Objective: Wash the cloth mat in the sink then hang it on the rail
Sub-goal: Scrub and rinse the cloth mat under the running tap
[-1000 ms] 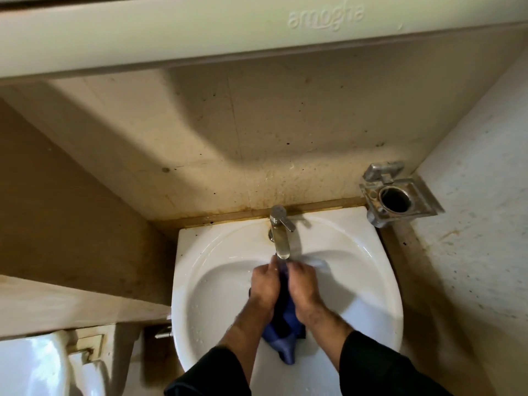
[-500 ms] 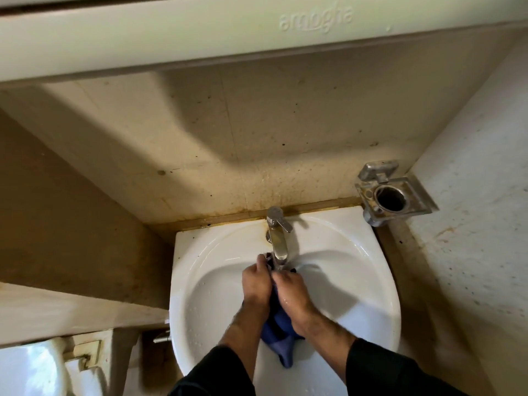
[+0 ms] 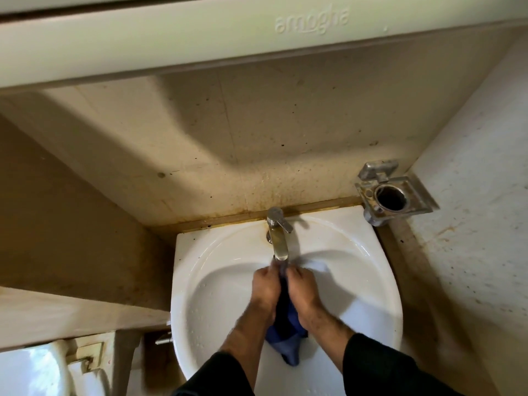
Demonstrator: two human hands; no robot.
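Note:
A dark blue cloth mat (image 3: 287, 335) is bunched between my two hands over the white sink (image 3: 211, 270). My left hand (image 3: 264, 290) grips its left side and my right hand (image 3: 304, 290) grips its right side, fingers curled round the top of the cloth. Both hands sit just below the spout of the metal tap (image 3: 278, 238), where water runs onto the cloth. The cloth's lower end hangs down toward the sink's front rim. No rail is in view.
A metal wall holder (image 3: 391, 195) with a round opening is fixed at the sink's back right corner. A white toilet cistern (image 3: 43, 370) stands at the lower left. A pale cabinet edge (image 3: 200, 38) overhangs above. Walls close in on both sides.
Both hands have rubbed the cloth against itself under the tap, shifting slightly forward and back. The cloth stays bunched between them.

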